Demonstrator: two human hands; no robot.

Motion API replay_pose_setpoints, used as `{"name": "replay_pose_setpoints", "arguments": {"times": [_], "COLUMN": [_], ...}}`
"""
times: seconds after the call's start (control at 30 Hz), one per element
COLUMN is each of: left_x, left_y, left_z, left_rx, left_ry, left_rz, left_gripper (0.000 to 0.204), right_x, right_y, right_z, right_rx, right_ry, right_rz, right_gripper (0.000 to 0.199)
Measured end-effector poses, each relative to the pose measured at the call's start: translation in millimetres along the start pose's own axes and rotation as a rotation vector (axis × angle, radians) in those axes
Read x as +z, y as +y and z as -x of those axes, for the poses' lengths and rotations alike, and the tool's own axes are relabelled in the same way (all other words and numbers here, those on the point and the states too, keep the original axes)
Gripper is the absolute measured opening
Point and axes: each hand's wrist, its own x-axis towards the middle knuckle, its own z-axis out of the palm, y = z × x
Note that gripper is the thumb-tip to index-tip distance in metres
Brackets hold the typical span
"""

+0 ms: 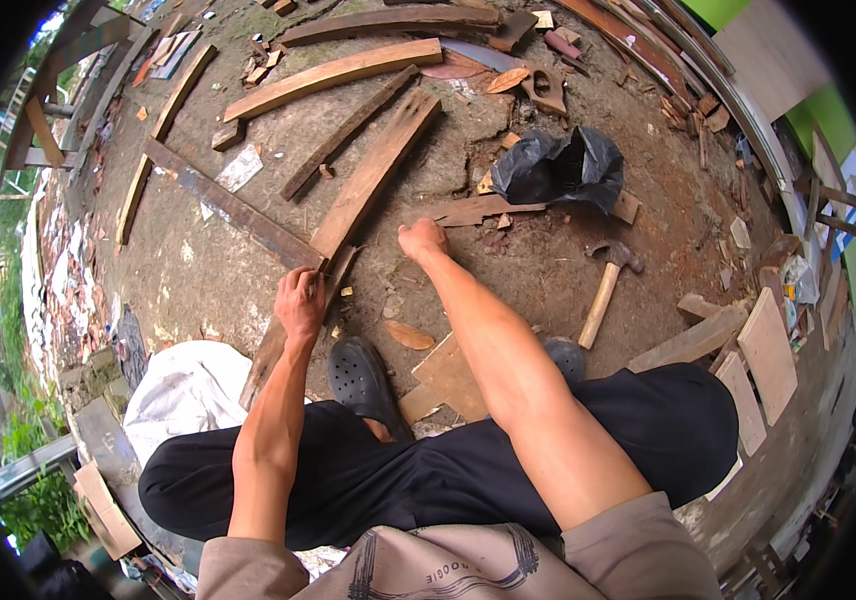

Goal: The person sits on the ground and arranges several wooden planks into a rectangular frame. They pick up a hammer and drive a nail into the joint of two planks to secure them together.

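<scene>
Nearest to the lens: beige shirt hem, then black trousers over bent knees, with a dark clog planted on the dirt. Squatting low over a narrow dark wooden strip that runs from beside the clog up to the butt ends of two long weathered planks. Left hand curled closed around the strip's upper part, pinning it against the ground. Right hand stretched forward just beyond, knuckles folded shut; holding anything or merely pressing the soil, cannot tell. Seemingly a steadying or positioning step, with no tool in either grip. Next move likely calls for a firm hold on the strip and a reach rightward, since a wooden-handled hammer lies apart on the earth, near a crumpled black plastic bag. Strip itself: thin, rough, grey-brown, splintered at the top, partly hidden under the left wrist, lying slanted and touching the plank ends.
</scene>
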Motion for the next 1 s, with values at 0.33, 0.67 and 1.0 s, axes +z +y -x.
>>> {"name": "replay_pose_setpoints", "arguments": {"times": [0.33, 0.67, 1.0], "left_x": [-1.3, 1.7, 0.2], "left_y": [-0.5, 1.2, -4.8], "left_z": [-2.0, -8.0, -7.3], "left_rx": [0.025, 0.047, 0.035], "left_ry": [0.025, 0.026, 0.032], "left_rz": [-0.008, 0.042, 0.075], "left_gripper": [0.010, 0.012, 0.012], "right_x": [14.1, 137.6, 140.9], "right_y": [7.0, 12.0, -1.5], "right_z": [29.8, 40.6, 63.6], "right_rx": [-0.417, -0.228, -0.457], "right_ry": [-0.126, -0.203, 0.010], "right_rz": [0.355, -0.300, -0.303], "right_gripper": [0.033, 0.032, 0.021]}}
